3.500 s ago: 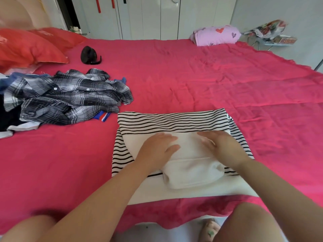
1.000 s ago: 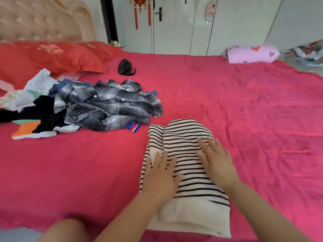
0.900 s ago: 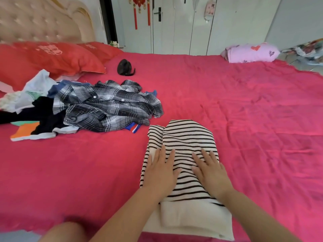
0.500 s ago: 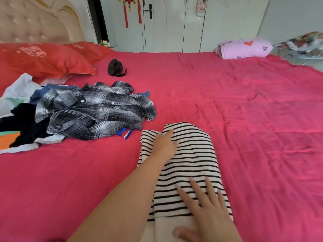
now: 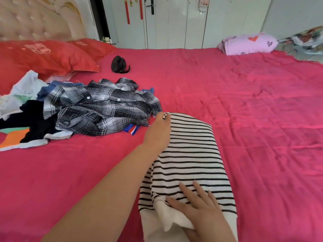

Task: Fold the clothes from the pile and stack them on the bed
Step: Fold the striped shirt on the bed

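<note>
Right hand [image 5: 201, 206]: nearest you, fingers straight and flat on the cloth just above the white hem [image 5: 174, 219], pressing down and gripping nothing.
Striped top [image 5: 190, 154]: folded to a narrow panel, flat on the pink bed [image 5: 253, 119] straight ahead of you, its long way running off from you.
Left hand [image 5: 158, 131]: at the far left corner of that panel, fingertips curled over the edge and, by the look of it, pinching it (a sliver of stripe shows between finger and thumb).
Handling: I judge it a soft, light knit with no stiffness. Lifted by one corner, the layers would likely slide and fall open.
Where to hold: take the folded edges at both ends, or slip flat palms under the whole panel. Leave the loose hem alone.
Pile [image 5: 52, 116]: just left of the far hand, with a plaid shirt [image 5: 97, 109] on top and dark and pale pieces behind it.
Farther off: red pillows [image 5: 43, 56], a small black object [image 5: 119, 64], and a lilac bundle [image 5: 248, 42] at the bed's far edge.
</note>
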Demonstrator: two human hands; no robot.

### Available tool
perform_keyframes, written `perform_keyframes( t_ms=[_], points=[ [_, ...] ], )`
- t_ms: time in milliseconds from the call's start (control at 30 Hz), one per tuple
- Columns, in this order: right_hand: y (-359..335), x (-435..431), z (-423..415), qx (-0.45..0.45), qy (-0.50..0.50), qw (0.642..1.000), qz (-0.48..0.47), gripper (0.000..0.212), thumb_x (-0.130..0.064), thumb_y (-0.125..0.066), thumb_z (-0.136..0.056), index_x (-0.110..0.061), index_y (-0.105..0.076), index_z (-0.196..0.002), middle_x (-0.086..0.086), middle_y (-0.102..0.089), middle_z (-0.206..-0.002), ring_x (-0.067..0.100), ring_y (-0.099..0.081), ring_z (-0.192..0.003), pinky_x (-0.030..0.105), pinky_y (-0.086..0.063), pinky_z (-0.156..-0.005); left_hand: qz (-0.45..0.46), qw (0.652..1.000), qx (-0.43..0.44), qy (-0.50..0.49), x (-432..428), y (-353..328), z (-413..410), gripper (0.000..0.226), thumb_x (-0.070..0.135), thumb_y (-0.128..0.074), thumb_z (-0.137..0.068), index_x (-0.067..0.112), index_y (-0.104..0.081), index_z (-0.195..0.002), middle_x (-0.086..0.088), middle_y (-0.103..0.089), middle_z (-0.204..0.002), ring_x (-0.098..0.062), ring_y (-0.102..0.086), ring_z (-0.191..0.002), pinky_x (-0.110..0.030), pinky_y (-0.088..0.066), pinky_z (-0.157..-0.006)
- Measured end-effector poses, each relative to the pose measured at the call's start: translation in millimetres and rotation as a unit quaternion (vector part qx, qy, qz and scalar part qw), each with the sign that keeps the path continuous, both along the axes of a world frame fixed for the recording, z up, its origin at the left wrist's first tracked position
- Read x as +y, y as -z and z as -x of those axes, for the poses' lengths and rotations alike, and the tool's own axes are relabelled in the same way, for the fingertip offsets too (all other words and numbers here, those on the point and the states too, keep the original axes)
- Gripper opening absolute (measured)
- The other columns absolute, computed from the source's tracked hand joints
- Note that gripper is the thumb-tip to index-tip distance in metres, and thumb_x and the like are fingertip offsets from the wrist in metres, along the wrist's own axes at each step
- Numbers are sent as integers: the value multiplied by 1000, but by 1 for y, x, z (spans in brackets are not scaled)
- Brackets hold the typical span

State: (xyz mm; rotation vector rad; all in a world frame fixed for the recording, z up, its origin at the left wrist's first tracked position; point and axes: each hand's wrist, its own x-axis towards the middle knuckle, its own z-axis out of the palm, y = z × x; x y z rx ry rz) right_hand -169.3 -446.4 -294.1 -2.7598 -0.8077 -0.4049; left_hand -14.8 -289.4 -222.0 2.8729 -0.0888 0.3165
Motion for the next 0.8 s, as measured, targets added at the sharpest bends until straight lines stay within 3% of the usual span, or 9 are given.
perform_keyframes(
  t_ms=[100, 200, 300, 367, 433, 533, 633, 700, 800],
  points=[
    [-20, 22, 10, 23, -20, 998, -57, 87, -62, -35, -64, -50, 2, -141, -16, -64, -116, 18, -66, -103, 36, -54, -74, -12, 999, -29, 5, 23, -20, 3, 54, 17, -45, -96, 12, -23, -146, -9, -19, -147, -27, -50, -115, -38, -44, -92],
    [-4, 36, 15, 42, 1, 998, 38, 59, -69, -25, -73, -53, -32, -130, -11, -69, -110, 24, -64, -106, 46, -28, -105, 13, 997, 75, -12, 51, -10, 12, 63, 25, -49, -95, 16, -17, -148, -12, -16, -151, -29, -36, -131, -37, -34, -104],
    [29, 37, 15, -7, 15, 991, 134, 56, -70, -35, -75, -41, -42, -122, -4, -70, -108, 34, -23, -138, 49, -6, -109, 69, 975, 202, -56, 60, 24, 35, 74, 36, -51, -92, 23, -6, -150, -15, -2, -156, -32, -11, -143, -43, -21, -115],
    [22, 26, 11, 5, -4, 996, 91, 58, -73, -22, -83, -43, -36, -131, -10, -70, -105, 22, -9, -144, 42, -16, -109, 67, 980, 167, -80, 54, 36, 46, 69, 40, -46, -94, 28, -6, -149, -7, 4, -157, -30, -2, -144, -49, -18, -114],
    [0, 16, 4, 14, -19, 1000, 0, 60, -64, -4, -90, -39, -51, -119, -12, -71, -101, 15, -50, -125, 29, -46, -93, 18, 992, 101, -70, 42, 39, 50, 62, 40, -39, -97, 29, -6, -149, -2, 6, -158, -27, 4, -144, -50, -9, -115],
    [-32, 7, -19, -1, 17, 995, -97, 48, -50, -29, -92, -26, -68, -106, -4, -69, -106, 19, -66, -101, 36, -55, -81, -32, 998, 44, -25, 22, 33, 41, 54, 36, -28, -100, 29, -6, -149, -1, 4, -158, -26, 7, -145, -49, 0, -116],
    [-46, 7, -54, 32, 74, 995, -52, 55, -49, -25, -88, -25, -56, -126, 6, -55, -132, 31, -50, -124, 48, -43, -98, -44, 997, 56, 10, 5, 32, 23, 52, 40, -22, -100, 29, -7, -149, 0, 3, -158, -25, 9, -145, -48, 5, -116],
    [-48, 9, -77, 97, 111, 989, -13, 59, -55, -15, -91, -33, -31, -143, 5, -26, -153, 30, -19, -142, 50, -21, -111, -39, 995, 91, 13, 1, 36, 11, 55, 47, -20, -99, 30, -7, -149, 0, 3, -158, -26, 12, -144, -49, 8, -115],
    [-28, 4, -103, 157, 151, 976, 26, 56, -57, -13, -94, -39, -9, -146, -2, 2, -158, 25, 9, -144, 48, -3, -115, -34, 988, 150, 4, 4, 57, -1, 59, 56, -16, -96, 32, -4, -149, 2, 6, -158, -25, 15, -144, -50, 11, -114]
  ],
)
